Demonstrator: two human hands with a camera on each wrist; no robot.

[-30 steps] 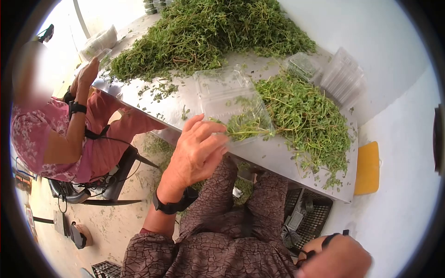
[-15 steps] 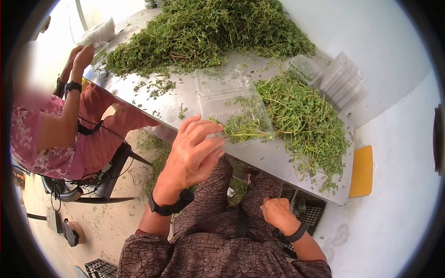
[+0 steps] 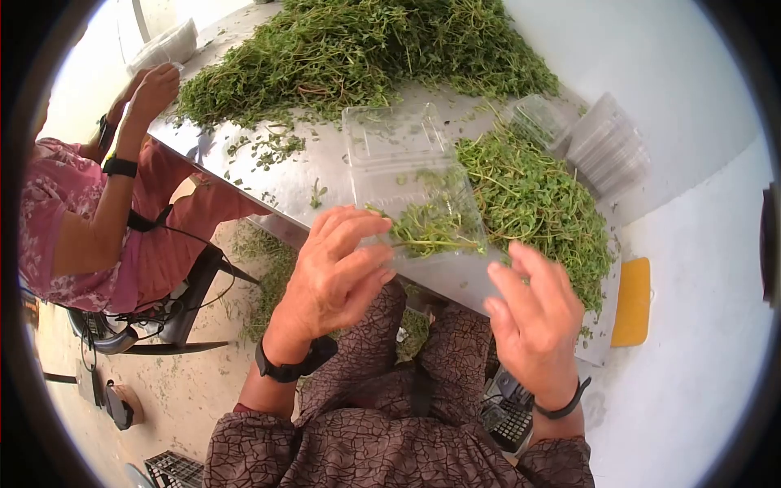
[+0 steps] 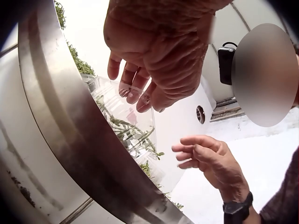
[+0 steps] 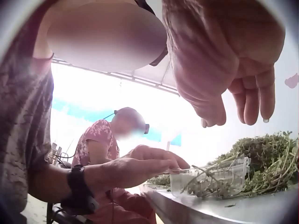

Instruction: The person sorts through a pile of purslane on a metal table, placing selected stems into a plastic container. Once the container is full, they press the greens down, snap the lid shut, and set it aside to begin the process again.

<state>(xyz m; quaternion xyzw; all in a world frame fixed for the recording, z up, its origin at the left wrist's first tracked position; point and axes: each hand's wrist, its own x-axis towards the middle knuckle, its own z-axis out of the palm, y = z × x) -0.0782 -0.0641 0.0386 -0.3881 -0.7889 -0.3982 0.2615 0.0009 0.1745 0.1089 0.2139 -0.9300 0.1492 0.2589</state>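
Herbs (image 3: 366, 49) lie heaped across the far end of the steel table (image 3: 301, 175), with a smaller green pile (image 3: 537, 195) at the near right. Beside that pile sits a stack of empty clear boxes (image 3: 606, 146). An open clamshell box (image 3: 407, 183) lies at the near edge, its long axis running from the person toward the big heap, lid end pointing away; a bunch of sprigs (image 3: 427, 228) lies in the near half, stems pointing left toward the left hand (image 3: 338, 272). That hand's fingers (image 3: 358, 232) are loosely spread and rest on the box's near-left corner, touching the stems. The right hand (image 3: 533, 317) hovers just off the table edge beside the box, fingers straight and slightly parted, holding nothing. Half a second earlier it lay low on the lap; it has since risen to box level, while the left hand has stayed put.
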